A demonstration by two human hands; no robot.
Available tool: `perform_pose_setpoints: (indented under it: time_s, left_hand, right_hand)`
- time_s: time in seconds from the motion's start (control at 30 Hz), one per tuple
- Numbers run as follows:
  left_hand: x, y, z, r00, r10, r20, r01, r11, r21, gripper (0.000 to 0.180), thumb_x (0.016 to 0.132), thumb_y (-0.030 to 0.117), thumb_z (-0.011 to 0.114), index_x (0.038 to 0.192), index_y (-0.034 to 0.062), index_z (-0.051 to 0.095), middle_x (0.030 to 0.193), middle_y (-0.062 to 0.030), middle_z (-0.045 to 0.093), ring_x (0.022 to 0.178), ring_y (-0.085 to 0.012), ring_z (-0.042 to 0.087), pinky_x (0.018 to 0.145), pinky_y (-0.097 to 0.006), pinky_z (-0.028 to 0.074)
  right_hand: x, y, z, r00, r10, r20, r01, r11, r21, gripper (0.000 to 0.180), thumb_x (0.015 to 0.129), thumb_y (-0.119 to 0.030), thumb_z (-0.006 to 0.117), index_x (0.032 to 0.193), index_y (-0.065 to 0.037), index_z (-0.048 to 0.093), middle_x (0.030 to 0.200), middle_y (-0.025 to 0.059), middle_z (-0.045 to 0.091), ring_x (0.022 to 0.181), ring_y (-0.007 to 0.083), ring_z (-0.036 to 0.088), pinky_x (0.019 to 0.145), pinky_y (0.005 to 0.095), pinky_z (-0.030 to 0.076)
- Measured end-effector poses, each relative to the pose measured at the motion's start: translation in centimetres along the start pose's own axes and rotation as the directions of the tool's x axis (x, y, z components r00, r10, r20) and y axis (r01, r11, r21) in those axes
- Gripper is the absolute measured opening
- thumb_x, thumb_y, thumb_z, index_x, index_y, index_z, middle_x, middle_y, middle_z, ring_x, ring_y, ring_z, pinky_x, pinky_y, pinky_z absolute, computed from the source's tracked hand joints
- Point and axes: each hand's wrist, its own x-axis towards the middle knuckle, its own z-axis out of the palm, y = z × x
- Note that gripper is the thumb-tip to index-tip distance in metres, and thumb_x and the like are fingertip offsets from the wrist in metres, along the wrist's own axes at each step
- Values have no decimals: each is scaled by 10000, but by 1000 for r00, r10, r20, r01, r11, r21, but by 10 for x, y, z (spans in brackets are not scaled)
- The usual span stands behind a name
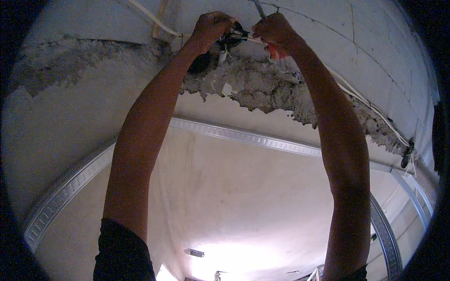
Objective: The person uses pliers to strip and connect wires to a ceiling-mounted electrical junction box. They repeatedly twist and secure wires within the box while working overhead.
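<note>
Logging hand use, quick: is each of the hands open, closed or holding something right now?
Left hand: fingers curled beside the wires; grip cannot be told.
Right hand: closed, apparently around a red-handled tool.

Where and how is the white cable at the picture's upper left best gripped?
Pinch the white cable midway along its visible curve, probably from below and the left: it is slim, that stretch looks uncovered, and its right part runs close to the left hand.

From your head, the left fisheye looks along your raised arms (344, 154) toward the crumbled plaster (262, 89), catching both hands (276, 33) near its top edge.
</note>
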Motion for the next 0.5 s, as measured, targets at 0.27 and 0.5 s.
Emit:
perform_pose_setpoints:
  time_s: [0.27,0.5]
  left_hand:
    - [-7,-3,-24,986,35,161,-66,978,196,315,957,336,707,1052,41,766,928,-33,745,798,-137,642,718,-315,515]
    - [9,-18,-6,972,-76,220,66,996,52,296,937,338,725,1036,64,781,890,-20,735,715,-120,600,632,-303,479]
  right_hand:
    - [26,-51,3,960,178,215,-134,970,-204,389,935,-352,661,734,-21,696,698,160,699,594,229,699,587,406,609]
    - [42,91,34,933,-189,306,311,850,-425,188,896,-238,654,862,-72,734,816,116,734,680,261,728,657,378,621]
